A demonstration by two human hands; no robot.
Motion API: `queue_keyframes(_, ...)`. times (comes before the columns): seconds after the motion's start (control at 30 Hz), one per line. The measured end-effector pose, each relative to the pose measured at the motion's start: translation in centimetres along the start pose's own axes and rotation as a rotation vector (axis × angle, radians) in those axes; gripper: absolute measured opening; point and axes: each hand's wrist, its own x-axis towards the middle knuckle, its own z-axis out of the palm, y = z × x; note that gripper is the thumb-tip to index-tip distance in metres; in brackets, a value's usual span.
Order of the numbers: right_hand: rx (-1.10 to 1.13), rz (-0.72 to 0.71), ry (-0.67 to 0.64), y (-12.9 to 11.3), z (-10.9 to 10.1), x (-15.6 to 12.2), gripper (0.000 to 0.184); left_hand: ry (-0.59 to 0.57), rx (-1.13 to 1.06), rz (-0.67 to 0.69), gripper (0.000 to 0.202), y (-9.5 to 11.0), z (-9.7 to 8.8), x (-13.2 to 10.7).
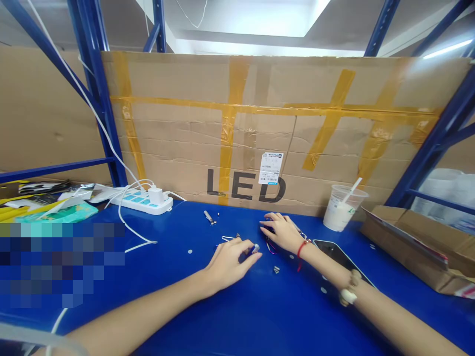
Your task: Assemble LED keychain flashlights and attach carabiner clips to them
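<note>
My left hand (227,262) rests on the blue tabletop (230,316) with its fingers closed round a small silver-tipped part (255,247). My right hand (281,231) lies just beyond it, fingers spread flat over small dark parts and thin red wires (272,248). A red string is tied at the right wrist, and a beaded bracelet sits further up that arm. A small metal cylinder (209,216) lies apart near the back, and a tiny metal piece (276,269) sits between my hands. Small round discs (190,251) are scattered on the table.
A white power strip (143,200) with a plugged charger and cables lies at the back left. A plastic cup with a straw (342,207) stands at the right, a phone (339,254) lies beside my right arm, and an open cardboard box (415,247) fills the right edge. A taped cardboard wall (260,128) closes the back.
</note>
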Motion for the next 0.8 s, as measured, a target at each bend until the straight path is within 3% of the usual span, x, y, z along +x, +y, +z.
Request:
queue_keyframes(0.17, -0.02, 0.013, -0.065, -0.9, 0.0, 1.4, 0.016, 0.019, 0.013, 0.033, 0.031, 0.0, -0.2, 0.0)
queue_keyframes(0.47, 0.068, 0.027, -0.073, -0.7, -0.4, 0.4, 0.014, -0.051, -0.004, 0.056, 0.03, -0.1, 0.1, 0.0)
queue_keyframes(0.7, 0.357, 0.027, -0.014, -0.3, -0.9, -1.5, 0.021, -0.102, 0.006, 0.044, 0.031, -0.6, 0.0, 0.4)
queue_keyframes(0.8, 0.645, 0.052, 0.008, -0.1, -1.5, -2.8, 0.025, -0.113, 0.039, 0.081, 0.03, -0.7, 0.1, 0.5)
